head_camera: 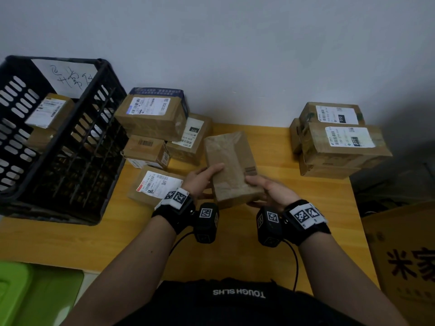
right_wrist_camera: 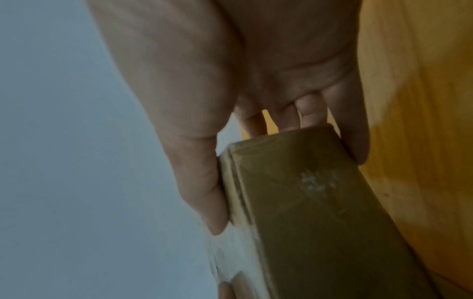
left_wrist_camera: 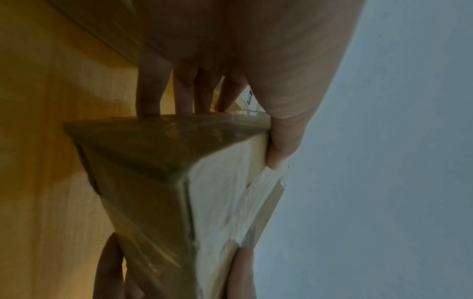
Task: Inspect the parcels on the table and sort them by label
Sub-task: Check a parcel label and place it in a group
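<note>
- A brown cardboard parcel [head_camera: 231,167] is held above the middle of the wooden table [head_camera: 259,255], plain taped face up, no label showing from the head view.
- The left hand [head_camera: 202,178] clamps its left side, thumb on top; the right hand [head_camera: 268,191] clamps its near right end.
- Sorted so far, it seems: a stack of labelled parcels [head_camera: 339,140] at far right, and at least one in the black crate [head_camera: 61,142] at left.
- Left to do, by this reading: the unsorted cluster [head_camera: 160,137] just right of the crate, plus the held one, whose label needs finding.
</note>
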